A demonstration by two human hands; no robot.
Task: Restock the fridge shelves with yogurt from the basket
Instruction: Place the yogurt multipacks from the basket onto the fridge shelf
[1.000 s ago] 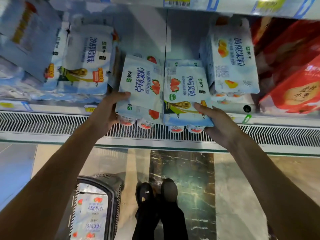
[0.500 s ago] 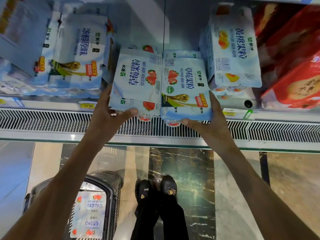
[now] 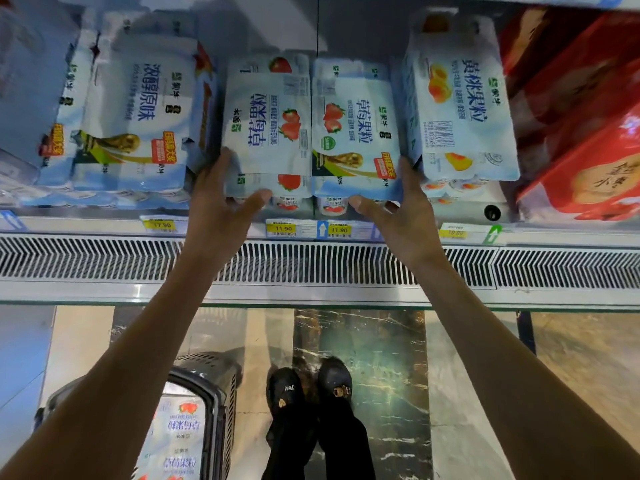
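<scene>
Two strawberry yogurt multipacks stand side by side on the fridge shelf (image 3: 221, 226), each in a white-blue sleeve with red strawberries. My left hand (image 3: 221, 206) grips the front left corner of the left pack (image 3: 268, 128), thumb under its front edge. My right hand (image 3: 398, 206) holds the front right corner of the right pack (image 3: 353, 129) the same way. On the floor at lower left, a dark basket (image 3: 221, 386) holds more strawberry yogurt packs (image 3: 178, 441).
Plain yogurt packs (image 3: 138, 119) stand left of the pair, a peach yogurt pack (image 3: 457, 109) right of it, red boxes (image 3: 581, 133) further right. Price tags (image 3: 284, 228) line the shelf edge above a vent grille (image 3: 311, 263). My black shoes (image 3: 311, 386) stand beside the basket.
Both packs have been pushed back from over the grille onto the shelf. My hands slid from the packs' sides to their front corners.
</scene>
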